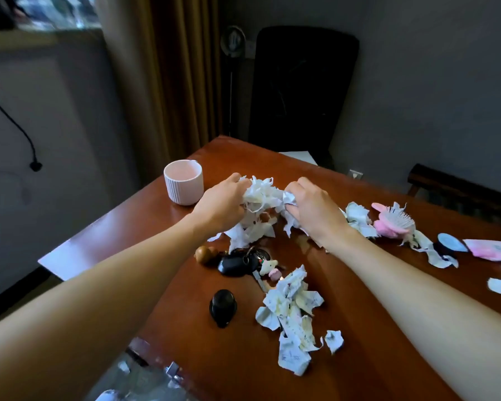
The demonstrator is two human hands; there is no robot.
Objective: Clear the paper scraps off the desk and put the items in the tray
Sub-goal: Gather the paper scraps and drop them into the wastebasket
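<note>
Both hands on the paper wad (262,195) toward the far left corner of the worktop (359,357), just beside the white cup (183,182). Left hand (222,205) has its fingers curled into the wad from the left, and right hand (311,208) has its fingers curled and pinching it from the right. Both are clamped on paper, nothing else held.

Step in hand, as I read it: bunch the scraps into one ball before lifting. To do it well:
- Squeeze inward and tuck the loose tails under. Several strips hang from the wad down to the worktop and will likely drop out on the lift.
- Watch the keys (243,263) just in front of the wad. Torn pieces lie right against them, so lift straight up and don't drag toward the near edge.
- Mind the cup on the left — a wide sweep could knock it.

Left to do: a second scrap pile (292,314) near the front edge, and more scraps (359,218) along the right side, mixed with the pink hairbrush (394,221). A black knob (223,308) sits apart near the front left edge. Tray not in view — can't tell where it is.
</note>
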